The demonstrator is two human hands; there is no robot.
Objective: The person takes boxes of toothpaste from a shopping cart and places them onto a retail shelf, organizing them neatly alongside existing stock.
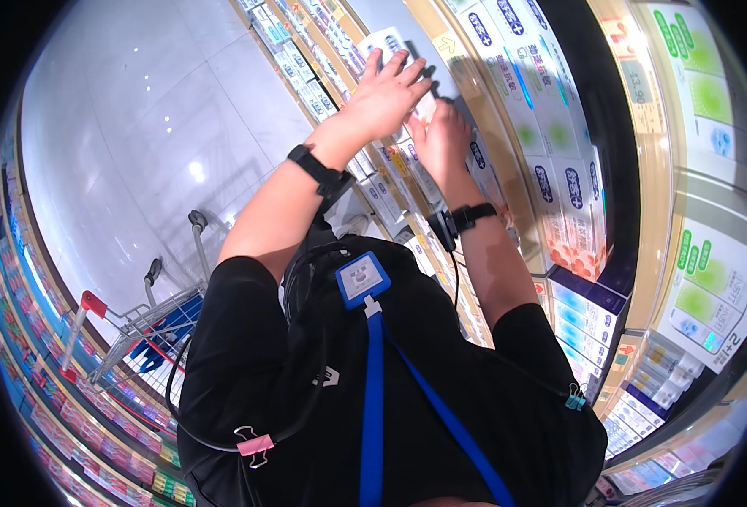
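At a store shelf, my left hand (389,95) lies with its fingers spread over a white toothpaste box (383,41), whose upper end shows past the fingertips. Close to its right, my right hand (443,136) has curled fingers at the lower part of the white packaging between the hands. How firmly either hand grips is hidden by the fingers. Black straps with devices sit on both wrists. Boxed toothpaste (512,63) stands in rows on the shelf to the right of my hands, and more white boxes (383,196) lie on a level beneath them.
Tan shelf edges (474,95) with price tags curve past my right side. Farther right are large white and green boxes (706,279). A wire shopping cart (158,329) stands on the pale tiled floor (158,114) at left, before another stocked shelf (82,405).
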